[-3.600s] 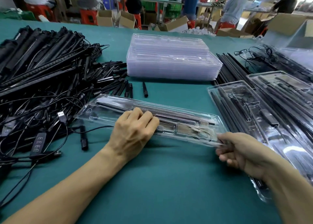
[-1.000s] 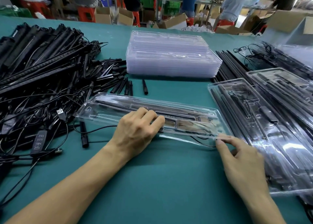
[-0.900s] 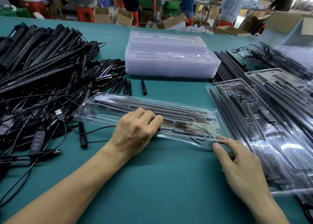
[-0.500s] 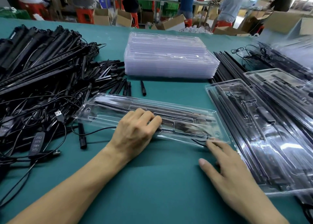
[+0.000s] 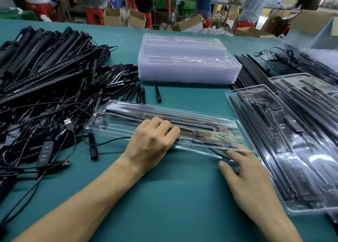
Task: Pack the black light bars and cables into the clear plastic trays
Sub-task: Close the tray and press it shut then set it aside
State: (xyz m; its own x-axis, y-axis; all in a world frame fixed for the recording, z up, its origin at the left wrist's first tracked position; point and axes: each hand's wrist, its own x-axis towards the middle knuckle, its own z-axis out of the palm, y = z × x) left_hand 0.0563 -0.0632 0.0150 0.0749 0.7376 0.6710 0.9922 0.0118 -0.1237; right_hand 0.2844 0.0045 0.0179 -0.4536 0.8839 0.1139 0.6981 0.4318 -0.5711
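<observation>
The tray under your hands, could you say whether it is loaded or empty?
Loaded: the tray holds a black bar in its far channel; a cable trails from its near right edge.

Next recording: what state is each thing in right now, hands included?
Left hand: fingers curled, pressing on the front tray.
Right hand: fingers straight, fingertips at the front tray's near right corner.
Front tray: loaded, cable poking out near that corner.
Tray stack: nested, unfilled.
Packed trays: loaded, lying at right.
Bar and cable pile: loose, unpacked.
</observation>
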